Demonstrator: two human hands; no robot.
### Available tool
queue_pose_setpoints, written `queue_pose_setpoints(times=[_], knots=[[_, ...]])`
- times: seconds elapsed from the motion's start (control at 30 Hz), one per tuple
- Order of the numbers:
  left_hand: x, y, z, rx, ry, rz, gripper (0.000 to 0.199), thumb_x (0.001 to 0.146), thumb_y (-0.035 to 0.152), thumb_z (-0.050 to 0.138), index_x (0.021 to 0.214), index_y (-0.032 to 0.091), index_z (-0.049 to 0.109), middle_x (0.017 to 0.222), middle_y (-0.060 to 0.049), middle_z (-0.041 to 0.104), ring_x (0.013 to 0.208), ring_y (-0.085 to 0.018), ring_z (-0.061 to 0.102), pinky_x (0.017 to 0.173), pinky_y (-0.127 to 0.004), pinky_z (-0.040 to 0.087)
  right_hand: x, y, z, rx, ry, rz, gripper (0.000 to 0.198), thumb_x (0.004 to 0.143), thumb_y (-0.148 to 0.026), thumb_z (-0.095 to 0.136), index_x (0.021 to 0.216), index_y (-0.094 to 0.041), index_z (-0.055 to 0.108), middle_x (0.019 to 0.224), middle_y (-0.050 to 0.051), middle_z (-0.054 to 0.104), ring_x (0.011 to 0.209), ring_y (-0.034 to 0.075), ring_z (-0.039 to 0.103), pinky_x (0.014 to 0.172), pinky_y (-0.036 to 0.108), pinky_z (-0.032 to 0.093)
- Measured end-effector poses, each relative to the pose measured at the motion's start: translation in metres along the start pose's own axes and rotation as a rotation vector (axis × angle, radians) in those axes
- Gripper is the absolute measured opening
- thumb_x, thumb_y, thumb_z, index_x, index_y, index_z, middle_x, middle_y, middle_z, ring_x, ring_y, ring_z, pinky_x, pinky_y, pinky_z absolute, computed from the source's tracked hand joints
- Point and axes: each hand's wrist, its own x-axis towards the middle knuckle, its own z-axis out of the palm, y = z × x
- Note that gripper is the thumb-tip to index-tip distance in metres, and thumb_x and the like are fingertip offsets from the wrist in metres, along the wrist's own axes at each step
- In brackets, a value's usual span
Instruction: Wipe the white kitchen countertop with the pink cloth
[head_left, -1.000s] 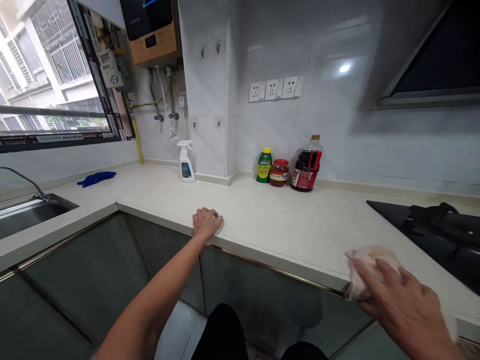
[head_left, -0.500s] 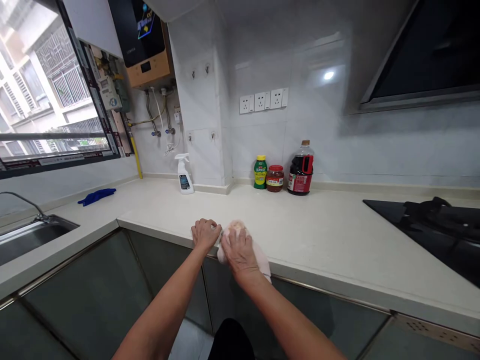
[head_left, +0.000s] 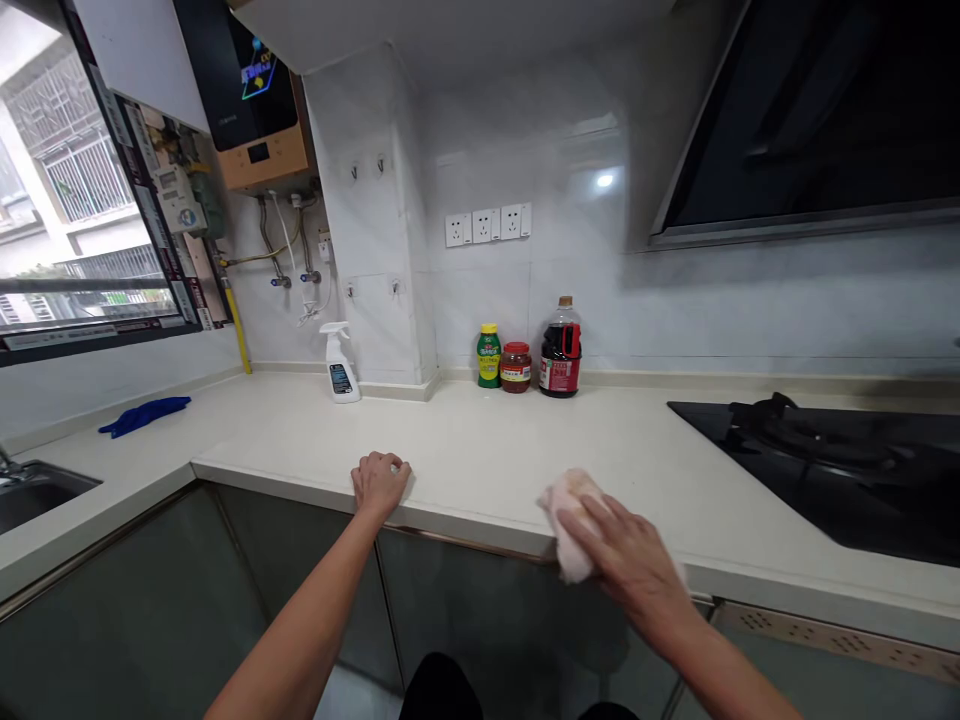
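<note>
One cloth (head_left: 568,498), clamped in the right hand (head_left: 634,555), runs roughly along the counter edge (head_left: 476,525).

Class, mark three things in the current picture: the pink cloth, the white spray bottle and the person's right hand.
Pink cloth (head_left: 574,487), head view: on its exposed upper part.
White spray bottle (head_left: 342,379), head view: on its body, at the label.
Right hand (head_left: 631,556), head view: on its back.

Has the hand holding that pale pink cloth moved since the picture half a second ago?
Yes. The right hand has moved to the right along the counter with the cloth, bringing it closer to the black stove.
</note>
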Motion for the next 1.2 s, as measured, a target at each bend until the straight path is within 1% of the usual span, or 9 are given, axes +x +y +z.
queue_pose_setpoints(times=[0.13,0.27,0.43,0.53,0.67,0.8,0.9,1.07,1.2], knots=[[0.000,0.001,0.000,0.010,-0.003,0.011,0.027,0.091,0.036,0.051,0.095,0.024,0.075,0.113,-0.009,0.068,0.115,-0.028,0.052,0.097,-0.039,0.033,-0.057,0.073,-0.014,-0.066,-0.022,0.061,0.071,0.073,-0.013,0.065,0.140,-0.032,0.052,0.147,0.008,0.045,0.129,0.035,0.043,0.094,0.048,0.042],[-0.001,0.002,-0.002,0.020,-0.007,0.017,0.029,0.091,0.037,0.050,0.096,0.024,0.075,0.113,-0.009,0.067,0.115,-0.028,0.052,0.098,-0.040,0.033,-0.107,0.135,-0.020,-0.107,0.060,0.133,0.063,0.073,-0.022,0.058,0.136,-0.029,0.057,0.142,0.013,0.050,0.123,0.040,0.047,0.087,0.053,0.038],[-0.001,0.005,-0.003,0.027,-0.022,0.023,0.030,0.091,0.038,0.049,0.098,0.024,0.075,0.114,-0.010,0.067,0.116,-0.028,0.052,0.097,-0.040,0.034,-0.130,0.167,-0.023,-0.190,0.014,0.193,0.063,0.069,-0.025,0.056,0.131,-0.026,0.062,0.140,0.015,0.050,0.115,0.040,0.050,0.080,0.052,0.041],[0.000,0.006,-0.003,0.027,-0.033,0.013,0.031,0.090,0.039,0.049,0.098,0.024,0.075,0.115,-0.010,0.067,0.116,-0.029,0.052,0.097,-0.041,0.035,-0.117,0.152,-0.031,-0.288,-0.077,0.179,0.066,0.068,-0.024,0.062,0.133,-0.026,0.057,0.137,0.013,0.050,0.107,0.039,0.053,0.073,0.048,0.047],[0.002,0.007,-0.001,0.028,-0.041,0.002,0.031,0.089,0.040,0.050,0.097,0.024,0.075,0.115,-0.011,0.067,0.116,-0.031,0.052,0.098,-0.042,0.035,-0.065,0.089,-0.040,-0.197,-0.094,0.098,0.076,0.067,-0.019,0.074,0.139,-0.025,0.050,0.143,0.015,0.044,0.113,0.040,0.051,0.085,0.050,0.051],[0.001,0.006,-0.001,0.040,-0.019,0.013,0.031,0.089,0.039,0.049,0.097,0.025,0.075,0.113,-0.010,0.068,0.115,-0.030,0.053,0.097,-0.041,0.035,0.002,0.007,-0.022,-0.010,-0.045,0.013,0.049,0.095,-0.039,0.068,0.139,-0.025,0.050,0.143,0.011,0.044,0.122,0.034,0.048,0.100,0.055,0.047],[-0.001,0.005,-0.002,0.051,0.007,0.024,0.030,0.090,0.037,0.049,0.096,0.024,0.075,0.111,-0.009,0.069,0.114,-0.029,0.053,0.097,-0.040,0.035,0.036,-0.033,-0.001,0.031,-0.033,-0.035,0.040,0.100,-0.042,0.064,0.133,-0.022,0.055,0.137,0.010,0.050,0.119,0.029,0.053,0.099,0.053,0.050],[-0.001,0.004,-0.002,0.060,0.035,0.022,0.030,0.091,0.035,0.048,0.095,0.023,0.075,0.111,-0.009,0.069,0.114,-0.028,0.053,0.097,-0.040,0.034,0.049,-0.050,0.015,0.060,-0.029,-0.056,0.037,0.100,-0.041,0.065,0.130,-0.020,0.057,0.133,0.010,0.053,0.114,0.028,0.056,0.096,0.050,0.053],[-0.001,0.003,-0.002,0.058,0.033,0.028,0.030,0.091,0.035,0.048,0.094,0.022,0.075,0.109,-0.009,0.069,0.112,-0.028,0.054,0.095,-0.039,0.035,0.032,-0.026,0.003,0.035,-0.043,-0.028,0.035,0.101,-0.042,0.063,0.129,-0.021,0.058,0.134,0.010,0.052,0.114,0.027,0.056,0.097,0.048,0.052]])
